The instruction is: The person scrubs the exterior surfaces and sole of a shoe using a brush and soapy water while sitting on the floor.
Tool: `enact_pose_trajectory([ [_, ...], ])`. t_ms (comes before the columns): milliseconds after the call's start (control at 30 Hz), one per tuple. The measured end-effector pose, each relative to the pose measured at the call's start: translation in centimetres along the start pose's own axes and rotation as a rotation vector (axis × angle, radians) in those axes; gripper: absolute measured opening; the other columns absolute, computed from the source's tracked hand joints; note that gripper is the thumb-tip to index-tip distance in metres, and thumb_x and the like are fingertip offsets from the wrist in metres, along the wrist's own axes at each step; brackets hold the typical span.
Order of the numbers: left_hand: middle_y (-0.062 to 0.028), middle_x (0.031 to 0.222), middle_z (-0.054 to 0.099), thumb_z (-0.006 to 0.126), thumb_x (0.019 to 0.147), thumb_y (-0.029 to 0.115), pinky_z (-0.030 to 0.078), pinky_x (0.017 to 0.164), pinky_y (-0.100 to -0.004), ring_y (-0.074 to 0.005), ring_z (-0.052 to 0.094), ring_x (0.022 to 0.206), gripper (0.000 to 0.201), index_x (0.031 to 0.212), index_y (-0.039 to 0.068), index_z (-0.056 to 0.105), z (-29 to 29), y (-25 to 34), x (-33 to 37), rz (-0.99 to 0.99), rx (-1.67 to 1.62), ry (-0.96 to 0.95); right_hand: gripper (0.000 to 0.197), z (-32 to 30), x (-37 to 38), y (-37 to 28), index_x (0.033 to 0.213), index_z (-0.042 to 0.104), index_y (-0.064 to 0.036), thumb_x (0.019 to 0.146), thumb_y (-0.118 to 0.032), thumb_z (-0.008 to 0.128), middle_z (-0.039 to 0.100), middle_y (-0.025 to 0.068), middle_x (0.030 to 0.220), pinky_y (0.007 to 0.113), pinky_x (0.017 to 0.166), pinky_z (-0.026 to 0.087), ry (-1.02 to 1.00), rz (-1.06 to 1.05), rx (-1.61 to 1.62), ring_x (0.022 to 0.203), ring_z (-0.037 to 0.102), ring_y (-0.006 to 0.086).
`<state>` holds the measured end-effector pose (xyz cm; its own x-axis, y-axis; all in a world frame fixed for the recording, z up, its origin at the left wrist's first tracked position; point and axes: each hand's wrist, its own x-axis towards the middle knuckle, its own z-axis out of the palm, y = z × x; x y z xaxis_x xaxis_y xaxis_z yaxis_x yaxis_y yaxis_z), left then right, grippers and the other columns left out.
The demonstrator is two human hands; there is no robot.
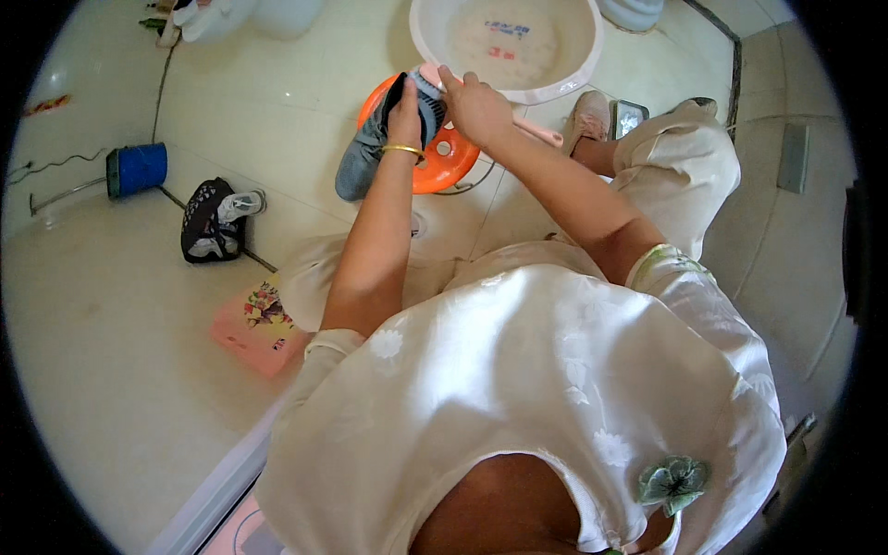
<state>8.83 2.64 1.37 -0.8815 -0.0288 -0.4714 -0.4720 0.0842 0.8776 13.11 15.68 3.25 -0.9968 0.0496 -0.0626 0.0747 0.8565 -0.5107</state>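
A dark grey shoe [359, 166] is held by my left hand [404, 120], its fingers wrapped at the shoe's opening and partly hidden. A gold bangle [403, 149] circles that wrist. My right hand [476, 109] grips a pink brush [538, 131], whose handle sticks out to the right below the hand. The brush head lies against the shoe's upper right end. Under the shoe stands an orange stool [451, 166] with round holes in its seat.
Beyond the stool sits a white basin [592, 46] with cloudy water. To the left are a blue cylindrical container [137, 170], a dark bag with a white-and-grey shoe [222, 220], and a pink floral box [254, 326]. A small tray-like object [629, 118] lies by my right foot.
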Motion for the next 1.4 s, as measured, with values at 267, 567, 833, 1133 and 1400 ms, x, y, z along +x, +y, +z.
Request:
enact_pose_trajectory([
  [267, -0.0068, 0.079, 0.061, 0.06, 0.076, 0.013, 0.047, 0.066, -0.0286, -0.0157, 0.059, 0.071, 0.021, 0.089, -0.003, 0.06, -0.9, -0.5, -1.6, 0.02, 0.156, -0.272, 0.043, -3.3, 0.5, 6.1, 0.119, 0.048, -0.0052, 0.086, -0.032, 0.043, 0.061, 0.0195, 0.089, 0.039, 0.072, 0.046, -0.187, 0.06, 0.372, 0.078, 0.059, 0.0311],
  [567, -0.0178, 0.093, 0.057, 0.06, 0.065, 0.017, 0.043, 0.078, -0.036, -0.0299, 0.055, 0.085, 0.027, 0.082, -0.004, 0.06, -2.6, 0.1, -2.0, 0.481, 0.876, -0.447, 0.042, -3.7, -3.7, 5.9, 0.122, 0.048, -0.0071, 0.085, -0.027, 0.042, 0.057, 0.0105, 0.067, 0.03, 0.045, 0.043, -0.425, 0.239, 0.723, 0.049, 0.052, 0.0164],
  [833, -0.0187, 0.114, 0.052, 0.057, 0.073, 0.018, 0.04, 0.088, -0.0302, -0.0268, 0.054, 0.1, 0.033, 0.096, -0.005, 0.059, -2.1, -0.4, -4.5, 0.564, 0.972, -0.22, 0.044, -3.0, -4.8, 3.6, 0.131, 0.039, -0.0181, 0.087, -0.023, 0.04, 0.051, 0.004, 0.072, 0.024, 0.044, 0.041, -0.518, 0.332, 0.879, 0.054, 0.043, 0.0095],
  [1133, -0.0165, 0.091, 0.059, 0.05, 0.076, 0.015, 0.042, 0.077, -0.0289, -0.0243, 0.056, 0.081, 0.028, 0.096, -0.004, 0.056, -2.4, -2.2, -5.3, 0.491, 0.704, -0.257, 0.042, 0.3, -5.9, 0.8, 0.124, 0.04, -0.0065, 0.084, -0.018, 0.047, 0.055, 0.0248, 0.089, 0.045, 0.073, 0.045, -0.294, 0.026, 0.36, 0.083, 0.056, 0.0376],
  [1400, -0.0136, 0.099, 0.058, 0.05, 0.075, 0.012, 0.041, 0.082, -0.0288, -0.0243, 0.055, 0.09, 0.024, 0.09, -0.005, 0.058, -2.5, -2.1, -5.6, 0.546, 0.651, -0.222, 0.048, -1.6, -6.2, 0.1, 0.127, 0.037, -0.0083, 0.081, -0.013, 0.049, 0.054, 0.0206, 0.089, 0.042, 0.069, 0.047, -0.301, -0.049, 0.161, 0.078, 0.056, 0.0361],
])
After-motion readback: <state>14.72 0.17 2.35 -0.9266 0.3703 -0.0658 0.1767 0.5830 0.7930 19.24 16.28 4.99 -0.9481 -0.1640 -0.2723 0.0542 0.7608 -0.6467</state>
